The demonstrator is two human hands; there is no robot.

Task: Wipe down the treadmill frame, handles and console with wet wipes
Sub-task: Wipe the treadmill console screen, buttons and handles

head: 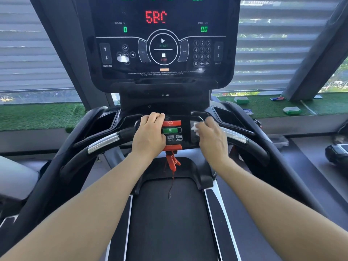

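Observation:
The black treadmill console (162,44) fills the top of the head view, with its display lit. Below it lies the small control panel (172,133) with a red stop button, a green button and speed keys. My left hand (149,132) rests on the panel's left side, fingers curled over its top edge. My right hand (211,136), blurred, holds a crumpled white wet wipe (195,128) against the panel's right side. Curved handles with silver grips run out to the left (102,143) and right (234,136).
A red safety clip (173,162) with a cord hangs below the panel over the black belt (169,219). Wet wipe packs (291,110) lie on the green turf ledge at the right. Another machine (337,151) stands at the far right. Blinds cover the windows behind.

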